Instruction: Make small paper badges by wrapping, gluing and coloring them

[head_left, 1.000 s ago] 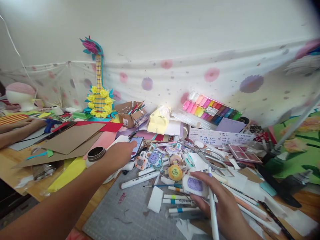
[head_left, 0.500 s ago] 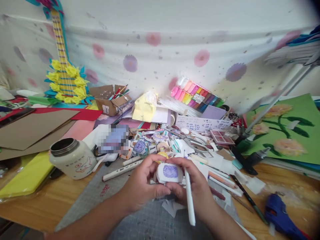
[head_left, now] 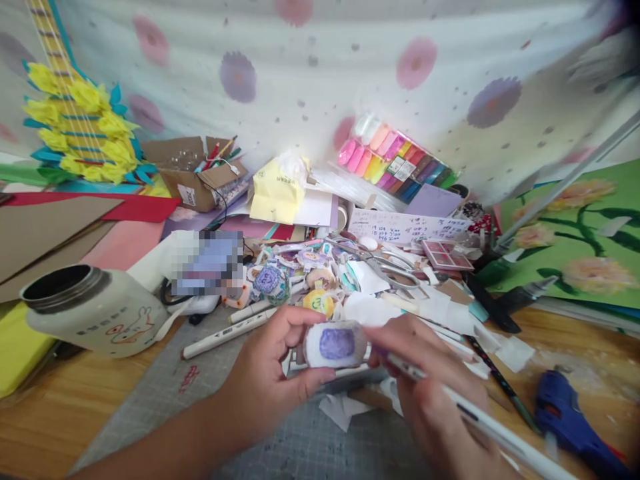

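A small white rounded piece with a purple patch (head_left: pixel 337 343) is held upright between the thumb and fingers of my left hand (head_left: pixel 273 363), its patch facing me. My right hand (head_left: pixel 435 387) grips a white marker (head_left: pixel 480 420), with its purple tip pointing left, close to the piece's right edge. Whether the tip touches the piece I cannot tell. Both hands are above a grey cutting mat (head_left: pixel 270 433). Just behind the piece lies a yellow round cutout (head_left: pixel 319 303).
At the left are an open cream jar (head_left: pixel 107 313) and a capped marker (head_left: pixel 225 333). Scissors (head_left: pixel 400 267), paper scraps and small cutouts are heaped behind my hands. A blue glue gun (head_left: pixel 570 413) lies at the right. Farther back are a cardboard box (head_left: pixel 187 180) and coloured clay (head_left: pixel 397 160).
My right hand has moved off the white piece and turned the marker so its tip points left. My left hand alone now holds the piece. The view has shifted closer to the table.
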`<state>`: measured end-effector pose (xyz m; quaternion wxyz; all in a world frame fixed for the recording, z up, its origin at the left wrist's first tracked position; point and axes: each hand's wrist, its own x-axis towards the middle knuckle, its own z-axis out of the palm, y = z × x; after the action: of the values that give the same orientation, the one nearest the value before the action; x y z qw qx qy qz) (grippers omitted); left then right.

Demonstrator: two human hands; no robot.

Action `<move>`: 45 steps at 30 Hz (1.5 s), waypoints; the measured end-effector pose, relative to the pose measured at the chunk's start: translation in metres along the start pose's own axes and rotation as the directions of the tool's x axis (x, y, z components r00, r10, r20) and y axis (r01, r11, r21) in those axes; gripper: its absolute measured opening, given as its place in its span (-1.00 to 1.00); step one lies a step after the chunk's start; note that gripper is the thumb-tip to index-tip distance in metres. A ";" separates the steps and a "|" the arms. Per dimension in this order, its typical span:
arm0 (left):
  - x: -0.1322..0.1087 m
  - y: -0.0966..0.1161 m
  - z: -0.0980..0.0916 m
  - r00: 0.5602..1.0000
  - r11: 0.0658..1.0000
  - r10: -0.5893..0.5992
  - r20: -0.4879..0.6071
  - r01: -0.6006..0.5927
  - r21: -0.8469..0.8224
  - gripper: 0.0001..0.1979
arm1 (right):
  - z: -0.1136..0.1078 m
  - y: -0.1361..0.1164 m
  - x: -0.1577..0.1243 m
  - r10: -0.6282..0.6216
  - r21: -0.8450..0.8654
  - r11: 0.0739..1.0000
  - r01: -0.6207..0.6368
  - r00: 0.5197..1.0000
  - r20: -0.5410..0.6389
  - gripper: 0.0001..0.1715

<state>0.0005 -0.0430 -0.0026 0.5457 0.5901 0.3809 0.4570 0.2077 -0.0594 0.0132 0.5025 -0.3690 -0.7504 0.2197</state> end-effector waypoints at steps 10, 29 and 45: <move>-0.003 -0.007 -0.003 0.997 0.983 0.074 -0.026 -0.069 0.170 -0.61 | 0.022 -0.009 0.008 -0.070 0.011 0.997 0.071 0.995 -0.069 -0.74; -0.005 -0.006 0.000 0.987 0.963 0.130 -0.095 -0.103 0.249 -0.63 | 0.016 -0.011 0.012 -0.120 -0.046 0.992 0.116 0.988 -0.094 -0.72; -0.005 -0.006 0.000 0.984 0.962 0.135 -0.113 -0.103 0.254 -0.62 | 0.013 -0.009 0.015 -0.192 -0.066 0.979 0.194 0.981 0.024 -0.68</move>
<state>-0.0011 -0.0471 -0.0088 0.4138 0.6444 0.4331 0.4753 0.1891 -0.0528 0.0235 0.5019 -0.3094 -0.7941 0.1476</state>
